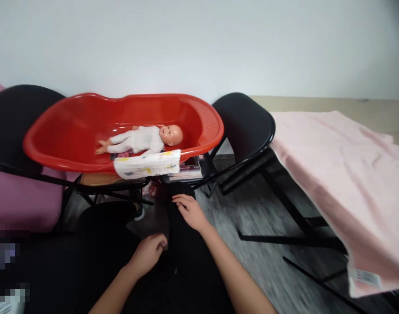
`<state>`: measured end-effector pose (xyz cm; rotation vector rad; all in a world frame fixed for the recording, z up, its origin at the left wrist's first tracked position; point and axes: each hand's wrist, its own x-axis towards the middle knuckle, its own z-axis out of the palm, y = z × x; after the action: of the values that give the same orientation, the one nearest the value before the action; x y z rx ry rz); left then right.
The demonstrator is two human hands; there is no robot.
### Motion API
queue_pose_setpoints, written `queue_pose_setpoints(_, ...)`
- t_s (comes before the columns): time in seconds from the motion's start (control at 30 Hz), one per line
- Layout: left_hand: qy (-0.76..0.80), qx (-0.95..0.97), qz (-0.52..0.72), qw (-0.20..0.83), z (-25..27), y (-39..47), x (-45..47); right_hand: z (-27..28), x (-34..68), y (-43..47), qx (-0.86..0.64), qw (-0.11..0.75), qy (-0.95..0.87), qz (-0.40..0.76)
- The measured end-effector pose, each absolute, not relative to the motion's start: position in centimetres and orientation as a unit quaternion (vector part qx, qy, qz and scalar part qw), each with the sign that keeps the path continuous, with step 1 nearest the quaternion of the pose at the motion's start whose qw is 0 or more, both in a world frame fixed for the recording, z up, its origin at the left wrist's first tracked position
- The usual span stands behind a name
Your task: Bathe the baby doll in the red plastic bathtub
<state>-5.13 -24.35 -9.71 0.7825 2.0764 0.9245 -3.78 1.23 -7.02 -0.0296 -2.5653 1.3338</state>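
Observation:
A baby doll [143, 138] in a white suit lies on its back inside a red plastic tub [71, 131], head to the right. A folded white patterned cloth [148, 164] hangs over the tub's near rim. My right hand [190, 211] rests flat on my black-clad knee, fingers loosely spread, holding nothing. My left hand [149, 253] rests on my lap with its fingers curled in; nothing shows in it. Both hands are below and apart from the tub.
The tub sits across black folding chairs [248, 126]. A stack of books [188, 171] lies under its right end. A pink blanket [350, 183] covers a table at the right. A pink cushion [19, 200] is at the left. Grey floor lies between.

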Motion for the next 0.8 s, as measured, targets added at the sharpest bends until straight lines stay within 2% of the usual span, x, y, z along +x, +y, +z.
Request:
queue_pose_setpoints(0.17,0.776,0.257,0.470,0.332,-10.6,-25.7,-6.1,-3.6,-2.1,1.9,-0.045,0.187,-0.909,0.371)
queue_pose_setpoints(0.3,0.765,0.277,0.479,0.330,-10.5,-26.6,-5.7,-0.1,0.3,3.1,-0.077,0.273,-0.891,0.353)
queue_pose_setpoints(0.47,0.761,0.290,0.474,0.336,-10.7,-26.7,-5.4,3.1,3.4,2.7,-0.093,0.336,-0.879,0.324)
queue_pose_setpoints(0.63,0.759,0.298,0.478,0.326,-11.6,-25.9,-5.6,3.9,4.2,0.2,-0.048,0.357,-0.895,0.263)
queue_pose_setpoints(0.8,0.774,0.268,0.504,0.273,-12.1,-25.5,-5.8,3.2,1.7,-2.7,0.010,0.316,-0.922,0.225)
